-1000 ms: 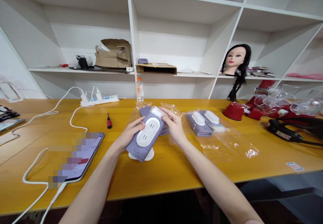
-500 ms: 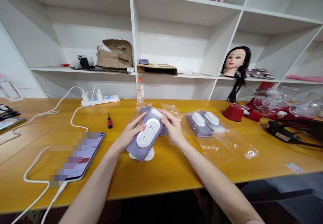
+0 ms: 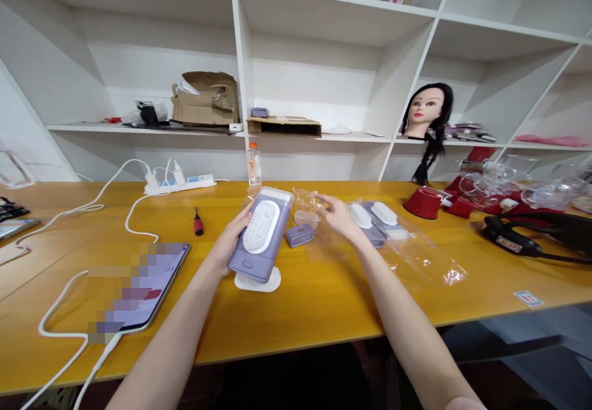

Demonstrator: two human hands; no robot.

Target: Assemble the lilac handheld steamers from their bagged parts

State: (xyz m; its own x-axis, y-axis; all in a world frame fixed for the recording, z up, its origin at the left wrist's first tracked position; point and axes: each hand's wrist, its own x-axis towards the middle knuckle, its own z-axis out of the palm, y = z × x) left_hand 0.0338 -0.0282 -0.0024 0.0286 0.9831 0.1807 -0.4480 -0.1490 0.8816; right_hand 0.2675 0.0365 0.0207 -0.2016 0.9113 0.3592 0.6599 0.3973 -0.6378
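Note:
My left hand (image 3: 231, 237) grips a purple handheld device (image 3: 269, 263) with a white oval toothed pad on its face and a pale top end. The device is tilted, held above a loose white oval toothed plate (image 3: 257, 282) on the table. My right hand (image 3: 337, 216) is apart from the device, fingers stretched forward over a clear plastic bag (image 3: 305, 197); nothing shows in it. A small purple cap-like part (image 3: 300, 235) and a translucent piece (image 3: 306, 218) lie between the hands. To the right, further purple devices with white oval pads (image 3: 383, 213) rest on clear plastic.
Left of my hands lie a screwdriver (image 3: 198, 222) and a phone on a charging cable (image 3: 157, 290). A bottle (image 3: 254, 164) and a power strip (image 3: 189, 183) stand at the back. Red-based devices (image 3: 422, 203) and a black strapped object (image 3: 513, 237) are at right.
My right hand has let go of the device's top end and moved right. The device is now in my left hand alone, turned more upright, and the small purple part shows more fully.

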